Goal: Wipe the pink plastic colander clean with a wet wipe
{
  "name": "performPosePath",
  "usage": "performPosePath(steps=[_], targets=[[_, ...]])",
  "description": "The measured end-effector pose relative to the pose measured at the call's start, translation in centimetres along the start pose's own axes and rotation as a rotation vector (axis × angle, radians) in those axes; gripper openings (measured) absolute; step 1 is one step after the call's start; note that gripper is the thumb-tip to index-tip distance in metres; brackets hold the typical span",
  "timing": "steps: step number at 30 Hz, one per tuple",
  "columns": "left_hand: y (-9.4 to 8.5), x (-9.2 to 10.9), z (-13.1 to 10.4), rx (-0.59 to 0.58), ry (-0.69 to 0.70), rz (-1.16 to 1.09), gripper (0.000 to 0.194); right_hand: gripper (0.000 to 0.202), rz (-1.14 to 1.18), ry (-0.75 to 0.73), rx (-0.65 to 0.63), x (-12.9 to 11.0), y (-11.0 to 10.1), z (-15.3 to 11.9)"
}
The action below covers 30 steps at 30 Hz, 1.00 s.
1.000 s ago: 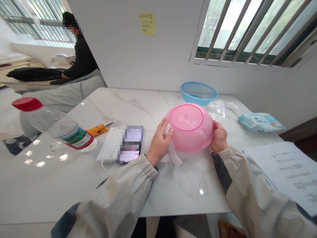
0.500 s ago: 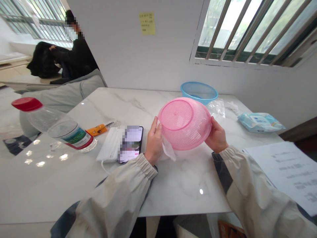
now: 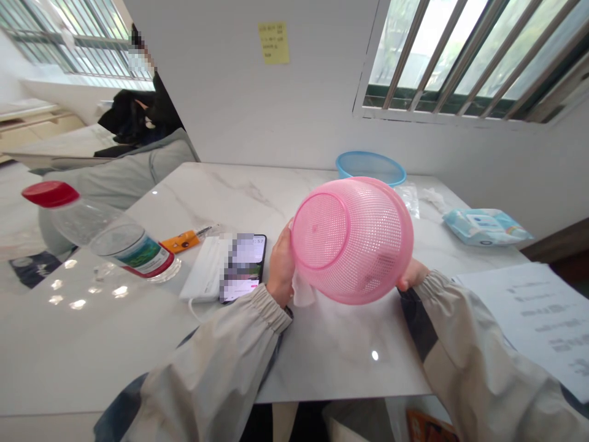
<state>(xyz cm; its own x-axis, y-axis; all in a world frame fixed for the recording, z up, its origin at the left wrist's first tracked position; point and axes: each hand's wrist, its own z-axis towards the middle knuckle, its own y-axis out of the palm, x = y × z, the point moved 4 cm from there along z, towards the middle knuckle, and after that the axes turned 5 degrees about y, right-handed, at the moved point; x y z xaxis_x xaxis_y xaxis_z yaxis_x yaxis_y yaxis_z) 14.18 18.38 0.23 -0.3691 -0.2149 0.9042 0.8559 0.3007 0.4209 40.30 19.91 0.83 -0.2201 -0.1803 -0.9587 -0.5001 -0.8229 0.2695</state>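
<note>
A pink mesh colander (image 3: 365, 245) is held above the table, tilted on its side with its round base facing left and towards me. My left hand (image 3: 280, 268) presses against the base side, fingers partly hidden behind it. From under that hand hangs a thin white wipe (image 3: 302, 293), against the colander. On the other side my right hand (image 3: 413, 275) grips the rim; most of its fingers are hidden behind the colander. Behind it stands a blue basin (image 3: 370, 167), partly covered from view.
Left on the marble table (image 3: 138, 344) are a large bottle (image 3: 124, 242), an orange packet (image 3: 181, 241), a white power bank (image 3: 205, 270) and a phone (image 3: 243, 270). Right are a wipes pack (image 3: 488, 227), crumpled plastic (image 3: 409, 197) and papers (image 3: 538, 313). A person (image 3: 161, 104) sits far left.
The colander has turned, so its base now faces further left and its rim swings right and nearer. My right hand has slipped further behind the rim. The person at far left has shifted right.
</note>
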Motion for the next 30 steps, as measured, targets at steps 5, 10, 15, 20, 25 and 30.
performPosePath(steps=[5,10,15,20,25,30], targets=[[0.3,-0.5,-0.6,-0.029,-0.099,-0.013,0.040,0.042,-0.196,0.065,0.008,-0.9,1.0,0.5],[1.3,-1.1,-1.5,-0.112,-0.255,-0.135,0.046,0.054,-0.358,0.088,0.117,-0.6,1.6,1.0],[2.4,-1.5,-2.7,-0.286,-0.499,-0.283,0.061,0.047,-0.525,0.057,0.233,0.0,1.4,1.6],[3.3,-1.6,-3.4,-0.432,-0.563,-0.291,0.067,0.044,-0.583,-0.037,0.305,-0.1,1.5,2.5],[3.9,-1.7,-3.9,-0.552,-0.548,-0.285,0.077,0.018,-0.633,-0.051,0.321,0.3,1.1,3.0],[4.1,-1.6,-4.5,-0.674,-0.516,-0.246,0.080,0.019,-0.670,-0.109,0.340,0.1,0.9,3.1]])
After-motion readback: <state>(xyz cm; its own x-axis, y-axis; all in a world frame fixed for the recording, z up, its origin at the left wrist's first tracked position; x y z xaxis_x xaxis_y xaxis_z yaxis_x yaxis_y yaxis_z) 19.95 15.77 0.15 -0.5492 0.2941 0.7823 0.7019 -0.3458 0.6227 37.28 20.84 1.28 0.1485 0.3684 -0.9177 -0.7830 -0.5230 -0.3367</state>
